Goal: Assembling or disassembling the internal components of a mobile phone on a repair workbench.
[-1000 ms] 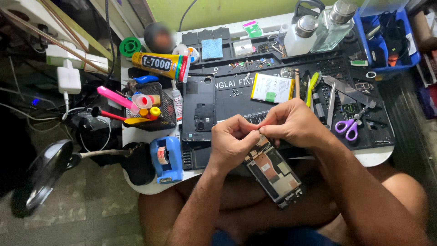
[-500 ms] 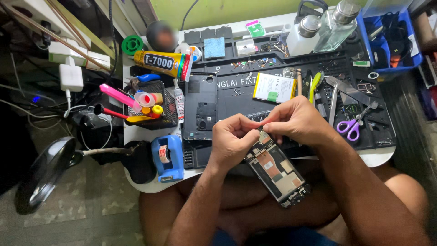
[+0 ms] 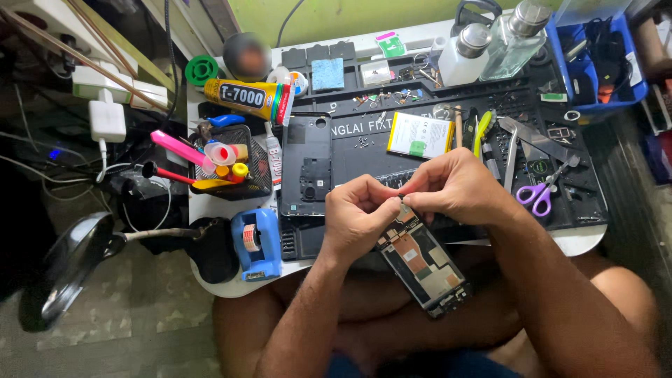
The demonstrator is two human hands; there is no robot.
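Crowded work mat [image 3: 420,157]; both hands [image 3: 364,213] [image 3: 455,185] pinching opened phone [image 3: 420,259] off its near edge

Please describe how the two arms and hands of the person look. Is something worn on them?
Both forearms are bare up to the frame edge: no sleeves are visible. The left hand and the right hand wear no gloves. No watch, bracelet or strap shows on either wrist, and I see no ring on the visible fingers. The fingernails look short. No cables or markings are on the arms.
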